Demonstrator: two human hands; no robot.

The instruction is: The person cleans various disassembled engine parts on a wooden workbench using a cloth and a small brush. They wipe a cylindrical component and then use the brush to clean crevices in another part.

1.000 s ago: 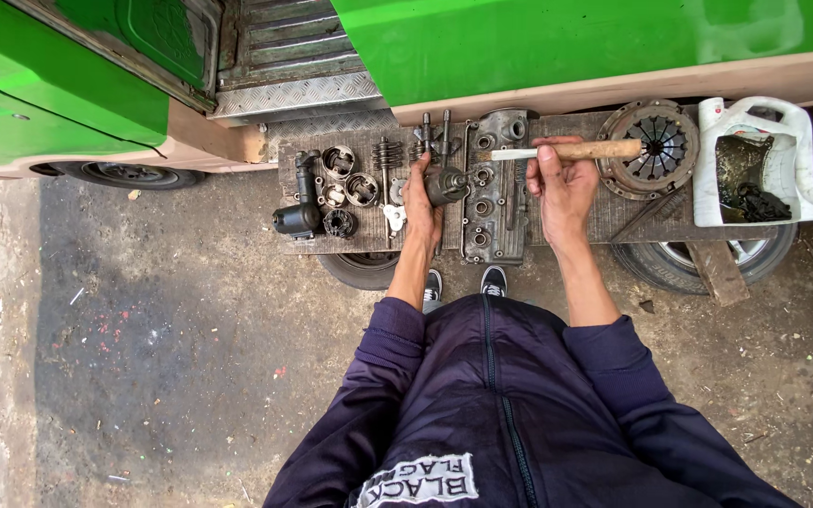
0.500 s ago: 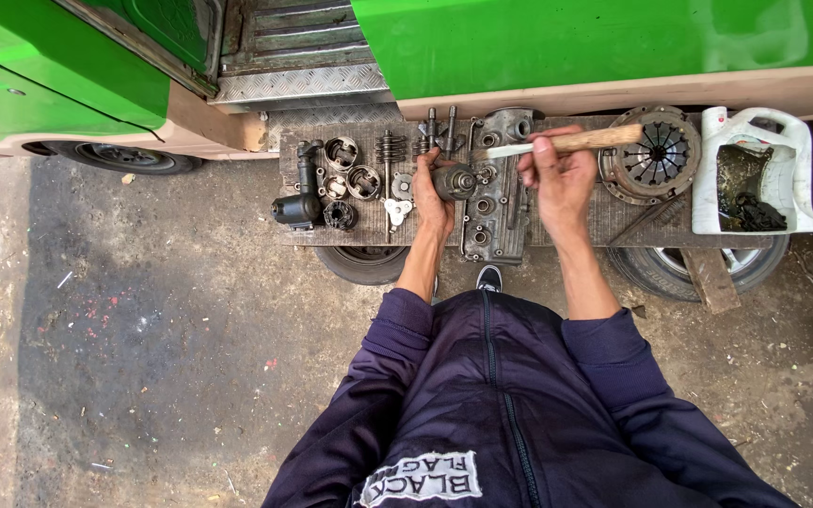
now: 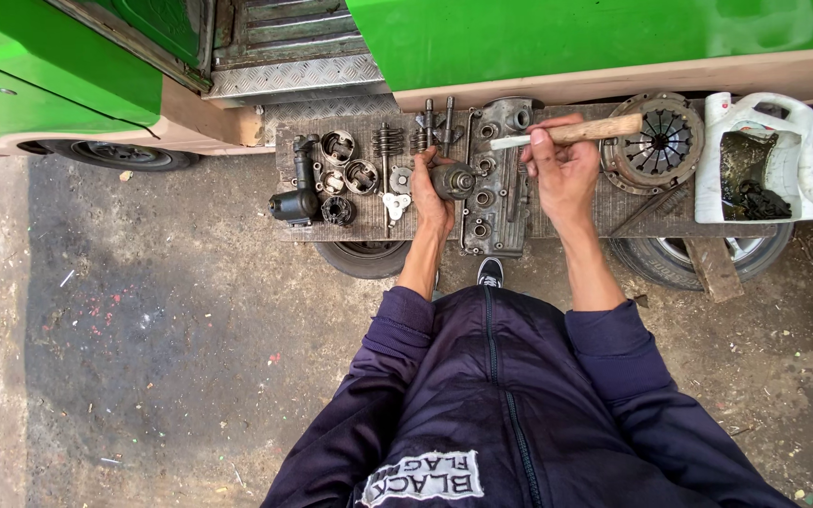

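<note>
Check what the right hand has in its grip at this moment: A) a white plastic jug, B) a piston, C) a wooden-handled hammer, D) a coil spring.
C: the right hand closes around a wooden-handled hammer held level above the long metal engine casting, while the left hand holds a round metal part; the white cut-open jug sits untouched at the far right of the board.

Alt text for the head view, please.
A person's left hand holds a round metal part while the right hand grips a wooden-handled tool, over a board of engine parts beside a green vehicle.
</note>
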